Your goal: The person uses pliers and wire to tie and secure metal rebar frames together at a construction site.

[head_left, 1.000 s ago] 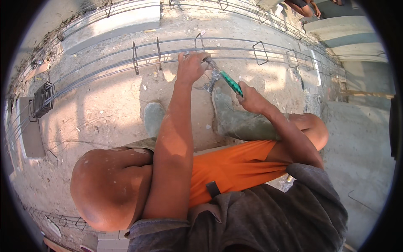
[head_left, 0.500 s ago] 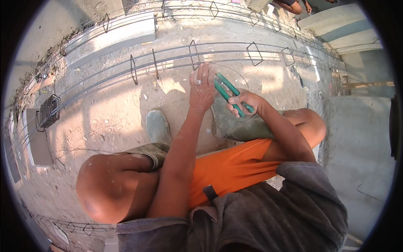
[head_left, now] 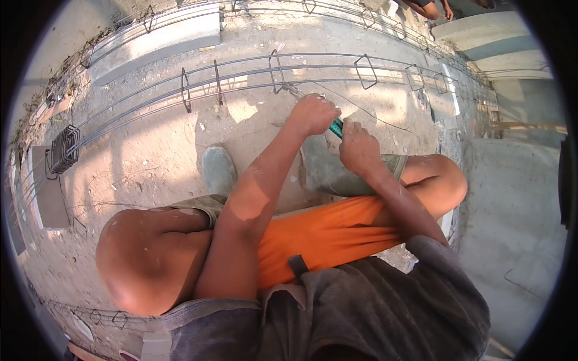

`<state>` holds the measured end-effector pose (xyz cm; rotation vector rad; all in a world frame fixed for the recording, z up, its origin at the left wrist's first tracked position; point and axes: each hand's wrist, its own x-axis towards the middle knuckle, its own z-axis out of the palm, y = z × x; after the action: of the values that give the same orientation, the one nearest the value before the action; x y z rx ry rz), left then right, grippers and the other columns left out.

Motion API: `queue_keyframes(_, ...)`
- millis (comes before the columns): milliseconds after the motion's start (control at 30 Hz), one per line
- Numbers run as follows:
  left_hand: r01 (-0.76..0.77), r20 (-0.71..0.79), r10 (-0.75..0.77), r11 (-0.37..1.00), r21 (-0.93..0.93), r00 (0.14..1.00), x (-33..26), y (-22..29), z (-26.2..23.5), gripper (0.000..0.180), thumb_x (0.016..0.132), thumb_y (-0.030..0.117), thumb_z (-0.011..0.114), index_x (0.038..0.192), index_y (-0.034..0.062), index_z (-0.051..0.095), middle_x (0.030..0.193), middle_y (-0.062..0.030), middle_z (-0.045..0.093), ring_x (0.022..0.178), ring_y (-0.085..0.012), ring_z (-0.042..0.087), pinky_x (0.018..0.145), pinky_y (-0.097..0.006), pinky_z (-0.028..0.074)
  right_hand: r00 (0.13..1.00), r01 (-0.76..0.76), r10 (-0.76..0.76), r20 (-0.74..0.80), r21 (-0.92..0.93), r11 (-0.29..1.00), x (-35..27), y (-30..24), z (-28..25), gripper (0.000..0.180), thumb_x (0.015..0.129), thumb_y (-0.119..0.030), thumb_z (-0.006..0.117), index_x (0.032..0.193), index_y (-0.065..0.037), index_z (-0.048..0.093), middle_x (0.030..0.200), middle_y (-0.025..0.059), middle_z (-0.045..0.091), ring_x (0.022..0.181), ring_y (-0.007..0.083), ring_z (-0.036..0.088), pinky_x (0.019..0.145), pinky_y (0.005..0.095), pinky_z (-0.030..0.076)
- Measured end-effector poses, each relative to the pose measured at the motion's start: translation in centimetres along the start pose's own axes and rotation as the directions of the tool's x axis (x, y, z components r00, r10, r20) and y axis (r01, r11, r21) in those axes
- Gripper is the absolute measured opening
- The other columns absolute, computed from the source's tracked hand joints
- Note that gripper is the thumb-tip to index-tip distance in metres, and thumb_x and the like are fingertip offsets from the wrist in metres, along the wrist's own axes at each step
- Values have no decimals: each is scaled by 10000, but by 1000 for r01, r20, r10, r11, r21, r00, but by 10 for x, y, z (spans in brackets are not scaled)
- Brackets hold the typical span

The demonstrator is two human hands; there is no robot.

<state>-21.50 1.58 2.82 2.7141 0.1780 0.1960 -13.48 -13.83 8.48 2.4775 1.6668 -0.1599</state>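
Observation:
A long cage of steel bars (head_left: 241, 77) with square stirrups (head_left: 365, 71) lies across the sandy ground in front of me. My left hand (head_left: 313, 114) is closed by the bars, near one stirrup (head_left: 277, 71), where thin tie wire shows. My right hand (head_left: 359, 147) grips a green-handled tool (head_left: 336, 127), its head hidden behind my left hand. I am squatting, with both knees bare and my rubber boots (head_left: 218, 169) on the ground below the cage.
A stack of spare stirrups (head_left: 63, 149) lies at the far left next to a flat slab (head_left: 48, 198). A concrete block (head_left: 156, 36) lies beyond the cage. More bars (head_left: 90, 313) run along the lower left. Another person's limbs (head_left: 430, 7) show at the top right.
Both hands have come together at the cage bars; my left hand moved down onto the wire and the green tool is now mostly hidden between my hands.

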Motion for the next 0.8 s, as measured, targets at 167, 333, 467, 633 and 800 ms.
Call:
queue_keyframes(167, -124, -363, 173, 980, 154, 915, -5, -2, 6, 122, 795, 130, 627, 913, 128, 657, 979, -50, 676, 980, -259, 651, 920, -431, 471, 936, -95, -34, 351, 345, 934, 12, 18, -11, 251, 863, -196, 704, 985, -18, 574, 730, 132, 647, 646, 258, 674, 517, 403, 526)
queue_keyframes(333, -146, -595, 172, 985, 93, 785, -11, 13, 10, 167, 796, 173, 628, 957, 133, 651, 997, -37, 662, 990, -255, 641, 981, -454, 422, 531, -783, -417, 738, 615, 90, 26, 42, -31, 208, 866, -155, 737, 940, -40, 579, 690, 38, 584, 512, 156, 580, 477, 301, 498)
queue_keyframes(467, -128, -127, 126, 992, -10, 984, -3, 10, 7, 198, 836, 190, 580, 1006, 137, 667, 988, -63, 691, 962, -251, 675, 998, -449, 420, 530, -759, -173, 830, 556, 339, 30, 38, -29, 244, 857, -142, 706, 1003, -16, 557, 778, 91, 610, 632, 221, 630, 510, 342, 519)
queue_keyframes(633, -3, 4, 3, 998, -56, 1000, 17, 10, 0, 246, 821, 139, 568, 1035, 102, 682, 937, -129, 699, 953, -297, 684, 884, -451, 467, 996, -39, 43, 74, -58, 998, 17, 4, -14, 251, 819, -103, 615, 1027, 10, 533, 1069, 215, 600, 993, 342, 630, 703, 458, 552)
queue_keyframes(800, 84, 49, -79, 990, -110, 996, 35, 13, -7, 241, 822, 136, 547, 1008, 82, 690, 918, -145, 709, 902, -301, 695, 855, -451, 484, 999, -46, 46, 9, -5, 999, 39, 30, -8, 178, 830, -110, 569, 980, -16, 544, 923, 221, 659, 857, 373, 676, 710, 489, 534)
